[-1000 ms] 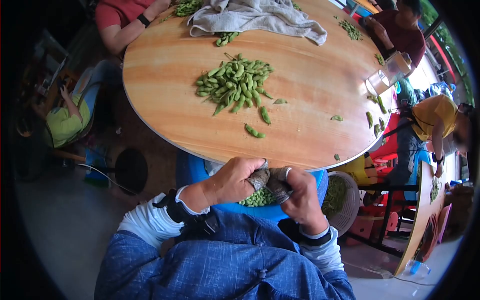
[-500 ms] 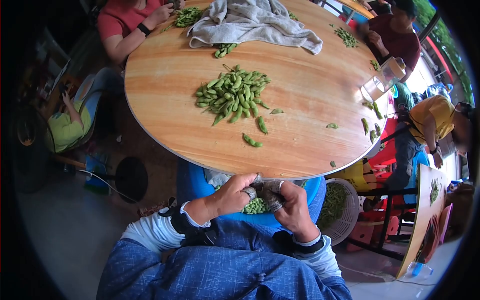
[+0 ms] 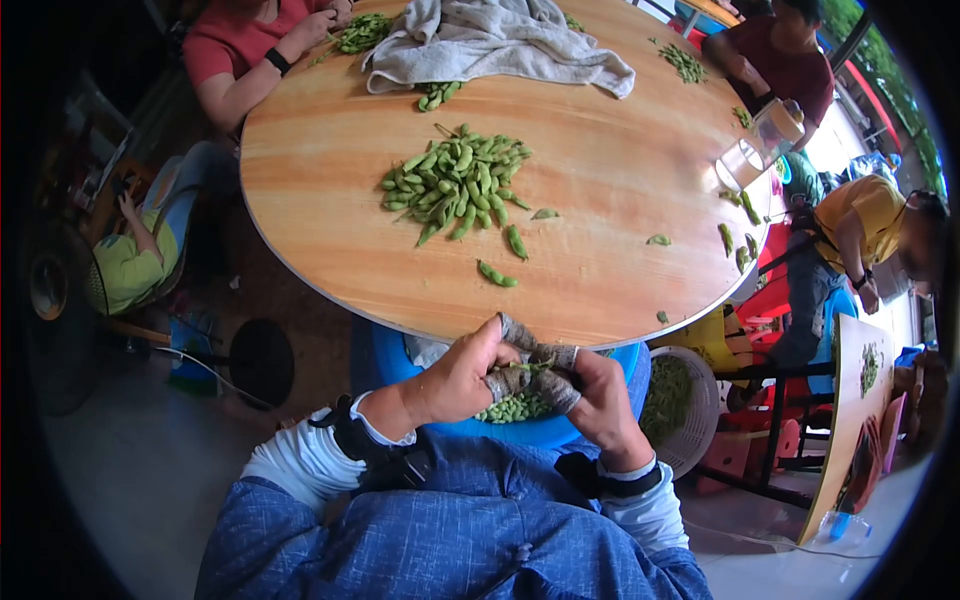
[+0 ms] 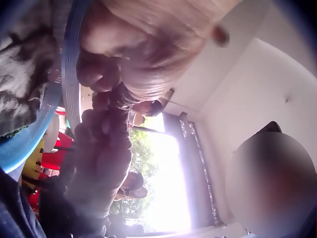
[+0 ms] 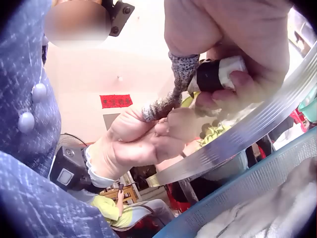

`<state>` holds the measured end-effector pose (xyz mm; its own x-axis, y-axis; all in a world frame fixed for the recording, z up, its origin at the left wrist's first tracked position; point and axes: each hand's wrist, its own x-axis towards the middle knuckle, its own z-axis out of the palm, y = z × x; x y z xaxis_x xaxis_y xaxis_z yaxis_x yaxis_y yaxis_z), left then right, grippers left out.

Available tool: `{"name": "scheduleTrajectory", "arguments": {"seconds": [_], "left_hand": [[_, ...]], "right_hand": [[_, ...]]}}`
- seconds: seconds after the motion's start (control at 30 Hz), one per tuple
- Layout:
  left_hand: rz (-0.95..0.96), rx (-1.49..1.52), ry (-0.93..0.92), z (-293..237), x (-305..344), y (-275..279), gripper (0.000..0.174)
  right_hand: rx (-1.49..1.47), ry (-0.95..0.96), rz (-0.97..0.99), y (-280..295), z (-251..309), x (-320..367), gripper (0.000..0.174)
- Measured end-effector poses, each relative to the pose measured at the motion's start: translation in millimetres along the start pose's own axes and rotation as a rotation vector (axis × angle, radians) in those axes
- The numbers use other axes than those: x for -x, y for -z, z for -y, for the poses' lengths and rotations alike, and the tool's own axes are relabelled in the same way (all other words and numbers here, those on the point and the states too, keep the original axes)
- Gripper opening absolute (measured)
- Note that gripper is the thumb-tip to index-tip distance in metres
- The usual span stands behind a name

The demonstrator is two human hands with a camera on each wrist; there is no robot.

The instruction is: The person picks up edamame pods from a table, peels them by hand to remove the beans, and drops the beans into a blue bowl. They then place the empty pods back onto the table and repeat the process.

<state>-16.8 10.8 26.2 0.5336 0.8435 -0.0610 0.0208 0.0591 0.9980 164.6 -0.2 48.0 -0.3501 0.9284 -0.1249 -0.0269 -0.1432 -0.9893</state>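
Note:
At the table's near edge, my left hand (image 3: 450, 380) and right hand (image 3: 607, 405) meet fingertip to fingertip in the head view. Grey knitted covers wrap the thumbs and forefingers. Both hands pinch a green edamame pod (image 3: 524, 366), mostly hidden by the fingers. A bit of its green shows between the thumbs in the right wrist view, where a black-and-white band wraps a right finger. Below them, a blue basin (image 3: 398, 368) holds loose shelled beans (image 3: 513, 408). A heap of whole pods (image 3: 455, 185) lies on the table, with two stray pods nearer me.
The round wooden table (image 3: 330, 240) bears a grey towel (image 3: 500, 50), a clear jar (image 3: 760, 145) and scattered pods at its right edge. A white basket (image 3: 700, 415) of green scraps stands right of the basin. Several people sit or stand around.
The fingers have shifted their hold, and the left hand's upper fingertip now points up. Green of the pod now shows between the hands. The pile on the table is unchanged.

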Motion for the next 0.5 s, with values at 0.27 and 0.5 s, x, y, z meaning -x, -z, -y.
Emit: {"name": "scheduleTrajectory", "arguments": {"seconds": [0.27,0.5], "left_hand": [[-0.140,-0.104,0.003,-16.5,-2.2,1.2,0.019],[-0.310,-0.142,-0.073,-22.4,0.9,-0.5,0.018]], "right_hand": [[-0.070,0.065,-0.043,-3.4,-2.3,0.5,0.013],[-0.145,0.063,-0.094,-1.4,-4.9,-1.3,0.014]]}}
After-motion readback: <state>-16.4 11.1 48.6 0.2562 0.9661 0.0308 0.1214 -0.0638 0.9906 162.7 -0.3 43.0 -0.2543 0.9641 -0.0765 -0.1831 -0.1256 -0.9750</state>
